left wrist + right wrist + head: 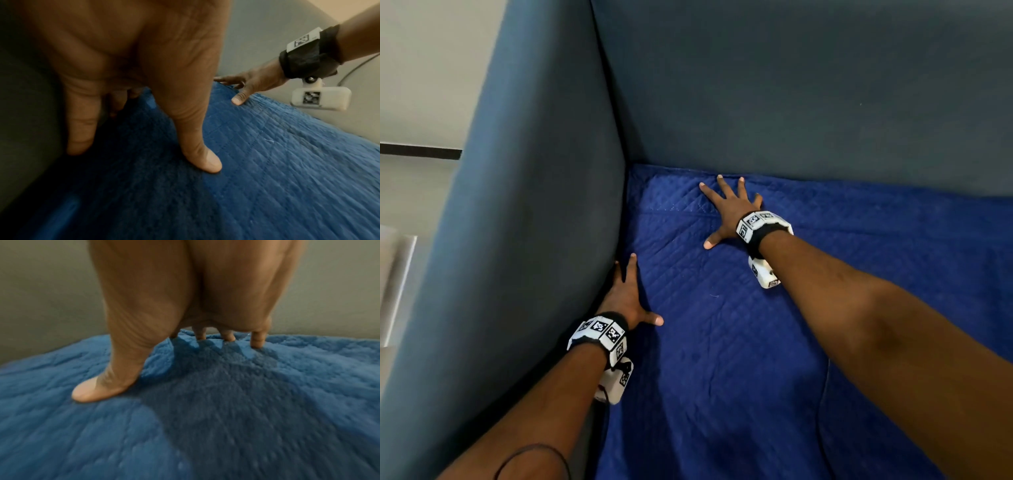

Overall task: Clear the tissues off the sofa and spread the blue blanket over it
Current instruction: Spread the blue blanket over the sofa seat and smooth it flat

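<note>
The blue quilted blanket [739, 342] is laid out flat over the sofa [534, 205] seat, with the left hand [625, 298] pressing it down by the armrest and the right hand [729, 209] near the backrest, both grips flat with fingers spread, holding nothing.

The right hand [185, 296] presses down on the blue blanket [246, 410], thumb splayed to the left and straight fingers [258, 339] dug into its far edge, just before the grey sofa back [45, 296].
</note>
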